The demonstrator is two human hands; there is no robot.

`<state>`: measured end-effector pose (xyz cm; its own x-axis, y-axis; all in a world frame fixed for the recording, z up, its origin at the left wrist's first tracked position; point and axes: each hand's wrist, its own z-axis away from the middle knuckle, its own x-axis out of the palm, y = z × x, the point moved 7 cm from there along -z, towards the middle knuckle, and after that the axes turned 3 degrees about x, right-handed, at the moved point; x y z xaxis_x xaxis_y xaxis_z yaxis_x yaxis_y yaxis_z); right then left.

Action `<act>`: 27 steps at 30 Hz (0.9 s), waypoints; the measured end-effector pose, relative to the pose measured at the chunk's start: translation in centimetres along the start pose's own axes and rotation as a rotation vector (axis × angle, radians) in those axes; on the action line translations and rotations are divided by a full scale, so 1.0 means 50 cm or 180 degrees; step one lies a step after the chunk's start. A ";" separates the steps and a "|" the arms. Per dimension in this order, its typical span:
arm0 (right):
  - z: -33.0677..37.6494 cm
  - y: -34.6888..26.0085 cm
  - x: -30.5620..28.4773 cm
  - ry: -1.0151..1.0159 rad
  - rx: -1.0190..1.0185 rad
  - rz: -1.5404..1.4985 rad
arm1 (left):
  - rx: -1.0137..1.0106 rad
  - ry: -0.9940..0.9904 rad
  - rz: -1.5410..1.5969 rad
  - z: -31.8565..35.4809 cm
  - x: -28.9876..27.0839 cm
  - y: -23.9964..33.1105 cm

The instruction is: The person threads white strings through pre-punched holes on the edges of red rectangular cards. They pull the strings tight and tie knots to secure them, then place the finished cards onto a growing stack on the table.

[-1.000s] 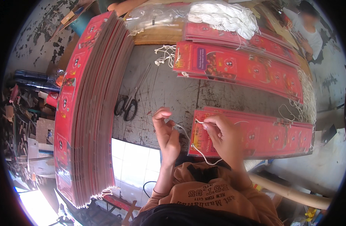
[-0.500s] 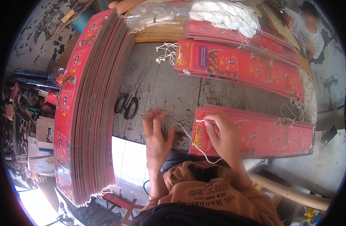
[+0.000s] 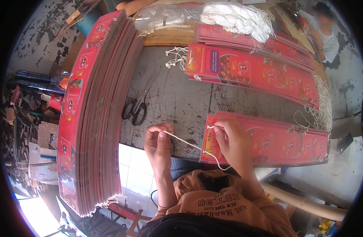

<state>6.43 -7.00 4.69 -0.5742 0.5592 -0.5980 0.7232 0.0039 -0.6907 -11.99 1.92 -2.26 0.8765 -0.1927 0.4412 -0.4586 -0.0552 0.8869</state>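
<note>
A stack of long red printed panels [image 3: 268, 144] lies at the near right, each seemingly in clear plastic. White cord [image 3: 183, 141] runs from the stack's left end to my left hand [image 3: 157, 144], which pinches it between thumb and fingers and draws it fairly straight. More of the cord loops down below the stack's edge. My right hand [image 3: 232, 142] rests over the panel's left end, thumb and forefinger closed on a short cord end near the upper corner. Black-handled scissors [image 3: 134, 111] lie on the worn grey tabletop [image 3: 169, 94], beyond my left hand.
A tall row of red panels [image 3: 94, 110] stands along the left. More panel stacks [image 3: 248, 71] with knotted cords lie farther right. A white cord bundle [image 3: 236, 19] and clear plastic bags [image 3: 165, 17] are at the back. Another person [image 3: 327, 35] is at the far right.
My left hand has closed from spread fingers onto the cord and pulled the slack loop straighter. My right hand has barely moved.
</note>
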 end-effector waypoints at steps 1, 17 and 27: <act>0.000 0.000 0.003 -0.0082 0.0015 0.0018 | -0.0103 0.0110 0.0603 0.000 0.012 -0.006; 0.003 0.000 0.005 -0.0145 0.0009 -0.0014 | -0.0232 -0.1213 -0.1669 -0.017 0.121 -0.042; -0.003 -0.008 0.002 -0.0036 -0.0213 0.0144 | -0.0428 -0.1748 -0.1560 -0.010 0.129 -0.063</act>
<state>6.15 -6.83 4.99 -0.5444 0.5505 -0.6329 0.7723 0.0345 -0.6343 -4.83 1.34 -2.17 0.7603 -0.6403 -0.1095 0.0186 -0.1471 0.9889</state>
